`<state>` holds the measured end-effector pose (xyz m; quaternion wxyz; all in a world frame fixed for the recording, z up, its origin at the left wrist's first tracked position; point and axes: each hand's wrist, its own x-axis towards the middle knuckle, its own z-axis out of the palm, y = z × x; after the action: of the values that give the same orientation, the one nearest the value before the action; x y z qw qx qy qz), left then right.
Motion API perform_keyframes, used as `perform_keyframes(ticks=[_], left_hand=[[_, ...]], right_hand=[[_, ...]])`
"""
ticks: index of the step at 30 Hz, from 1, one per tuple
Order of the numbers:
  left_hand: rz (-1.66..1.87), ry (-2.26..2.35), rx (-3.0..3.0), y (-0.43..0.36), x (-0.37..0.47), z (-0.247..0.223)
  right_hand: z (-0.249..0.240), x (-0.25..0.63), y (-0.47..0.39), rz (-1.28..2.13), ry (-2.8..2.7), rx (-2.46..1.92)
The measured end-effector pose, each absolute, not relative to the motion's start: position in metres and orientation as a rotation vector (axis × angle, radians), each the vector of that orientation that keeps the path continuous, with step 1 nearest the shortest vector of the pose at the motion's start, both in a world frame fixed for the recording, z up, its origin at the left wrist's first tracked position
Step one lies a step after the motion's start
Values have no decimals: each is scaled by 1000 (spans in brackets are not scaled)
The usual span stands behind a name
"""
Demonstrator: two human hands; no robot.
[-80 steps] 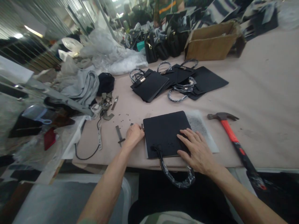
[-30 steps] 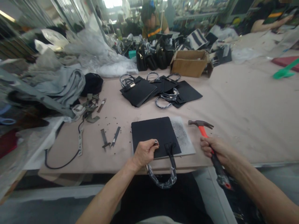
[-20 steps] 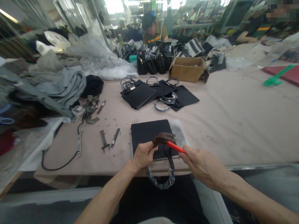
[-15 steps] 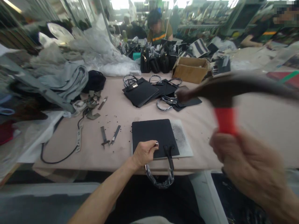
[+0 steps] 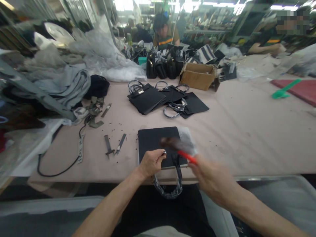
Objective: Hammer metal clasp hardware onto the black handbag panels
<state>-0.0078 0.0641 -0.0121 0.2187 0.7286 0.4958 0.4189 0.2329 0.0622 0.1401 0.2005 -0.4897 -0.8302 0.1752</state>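
Note:
A black bag panel (image 5: 153,140) lies on a pale slab (image 5: 186,133) at the table's near edge. Its plastic-wrapped handle (image 5: 170,194) hangs over the edge. Pinched on a small metal punch (image 5: 164,152), my left hand (image 5: 151,162) rests on the panel beside the handle's left end. My right hand (image 5: 209,174) grips the red handle of a hammer (image 5: 187,156). The hammer's blurred head is over the panel, just above and right of the punch; whether they touch I cannot tell.
Further back lie stacked black panels with wrapped handles (image 5: 148,98) and a cardboard box (image 5: 197,75). Two metal tools (image 5: 120,144) and a cable (image 5: 59,174) are at left. A green plastic piece (image 5: 281,93) lies at right. A person (image 5: 164,33) sits across the table.
My right hand has swung the hammer down and left, from high at the right to over the panel near the punch. My left hand keeps its hold in place.

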Motion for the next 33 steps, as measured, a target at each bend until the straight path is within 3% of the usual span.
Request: perform_keyframes(ticks=[4,8,13,17,20,26,28,33], left_hand=[[1155,1377,2010,63,-8,-13],[1168,1368,2023,63,-6,-13],[1166,1384,2113,63,-7,-14],[1171,1370,2231,59,-6,-14],[1148,1285,2209,59,0,-12],[1761,1757,749,84,-39,-7],[1647,2000,719,86,-70,-6],[965,2576,1287,61,-105,-8]], right_hand=[[118,250,76,742,-2404,-1554],[87,295,108,1082,-1966,-1917],[39,324,149,498,-1977,-2229],[15,284,146,128,-2188,-1685],[-1,234,126,108,-2374,-1234],[-22,201,107,112,-2501,-1171],[-21,205,109,124,-2498,-1165],[-15,206,110,131,-2487,-1171]])
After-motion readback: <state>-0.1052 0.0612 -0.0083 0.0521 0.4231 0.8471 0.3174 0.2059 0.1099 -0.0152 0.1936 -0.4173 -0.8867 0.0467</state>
